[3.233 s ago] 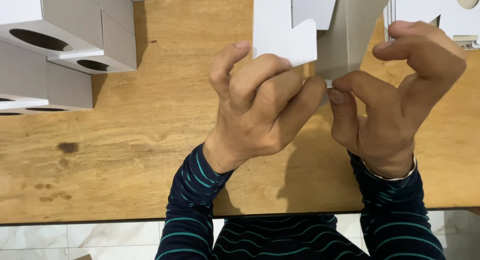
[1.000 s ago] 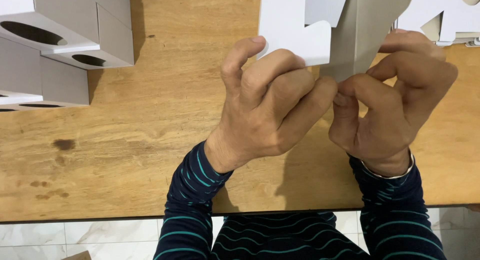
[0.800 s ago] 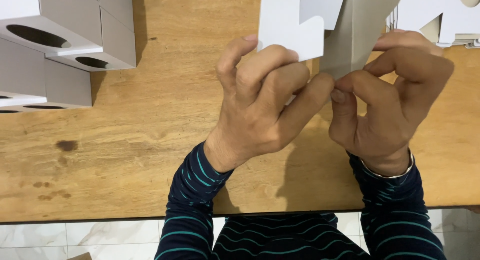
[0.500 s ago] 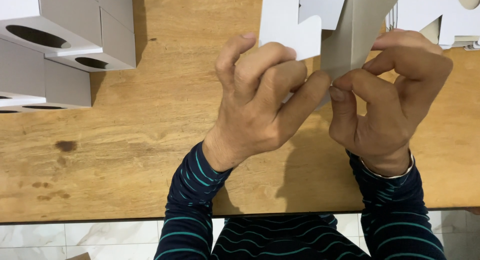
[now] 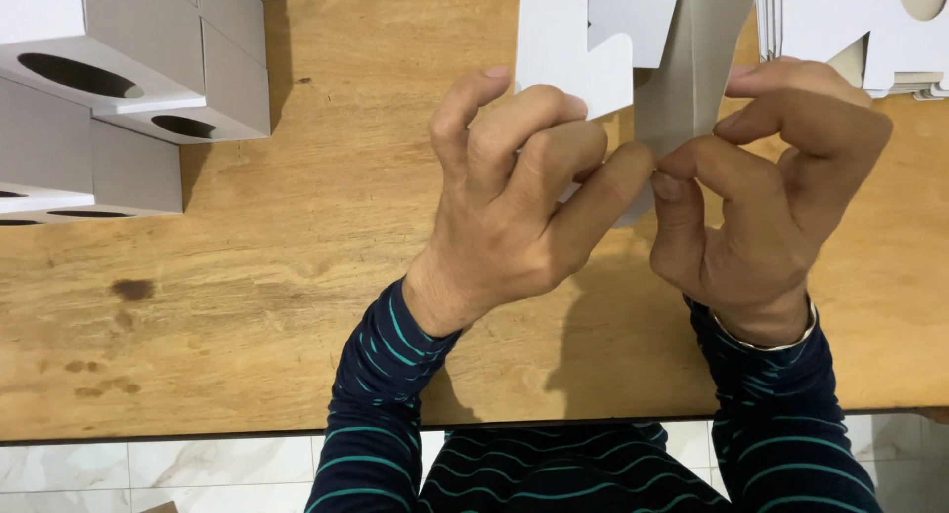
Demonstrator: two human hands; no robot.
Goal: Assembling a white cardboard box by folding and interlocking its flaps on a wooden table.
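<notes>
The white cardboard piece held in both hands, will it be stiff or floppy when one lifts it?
The white cardboard piece is probably fairly stiff: its flaps stand up unsupported above the left hand and right hand. It likely bends only along its creases. Being a thin sheet, it seems light, and a hard grip could dent it.

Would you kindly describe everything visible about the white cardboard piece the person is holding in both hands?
The cardboard piece is a thin, flat-cut box blank, white on one face and grey-brown on the other, partly folded. A white flap with a rounded notch sits on the left and a grey panel with a lengthwise crease stands upright in the middle. It is held above the wooden table, its top beyond the frame. The left hand and right hand pinch its lower edge, fingertips meeting there.
</notes>
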